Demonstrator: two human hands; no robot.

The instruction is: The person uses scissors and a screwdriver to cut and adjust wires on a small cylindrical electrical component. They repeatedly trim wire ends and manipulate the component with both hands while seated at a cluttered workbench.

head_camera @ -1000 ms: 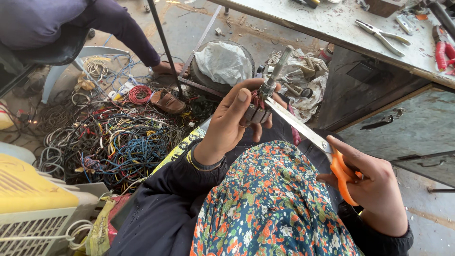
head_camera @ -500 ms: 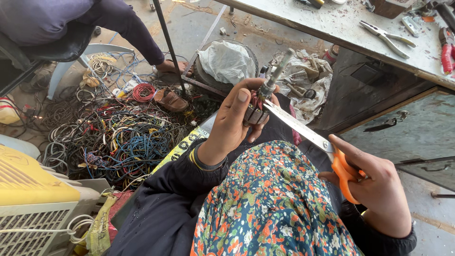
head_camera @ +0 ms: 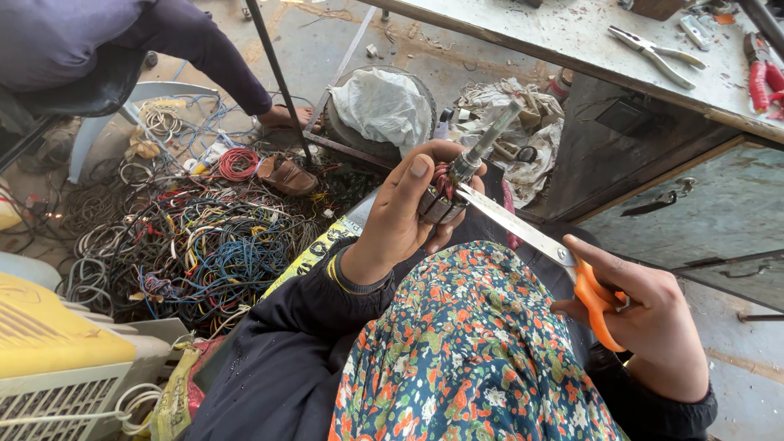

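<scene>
- Above the lap, over a floral cloth (head_camera: 469, 351), the left hand (head_camera: 400, 216) held a small motor armature (head_camera: 449, 192), its grip wrapped around the dark core with the thumb laid up along the near side.
- Out of the top of that grip rose the armature's metal shaft (head_camera: 494, 135), tilted up and to the right, with reddish copper windings showing just beside the thumb tip.
- Lower right, the right hand (head_camera: 653, 327) gripped orange-handled scissors (head_camera: 563, 261), fingers pressed through and around the handle loops.
- From there the scissor blades ran up and left, and their tip touched the armature at the windings, just beside the left fingers; whether the blades were parted I cannot tell.
- Beyond the hands, on the floor, lay a tangle of coloured wires (head_camera: 188, 237), a sandal (head_camera: 286, 174) and a white cloth bundle (head_camera: 382, 104).
- Along the top right stood a bench (head_camera: 572, 41) carrying grey pliers (head_camera: 657, 51) and red-handled pliers (head_camera: 763, 77).
- Upper left, another person's leg (head_camera: 208, 53) reached down to the floor.
</scene>
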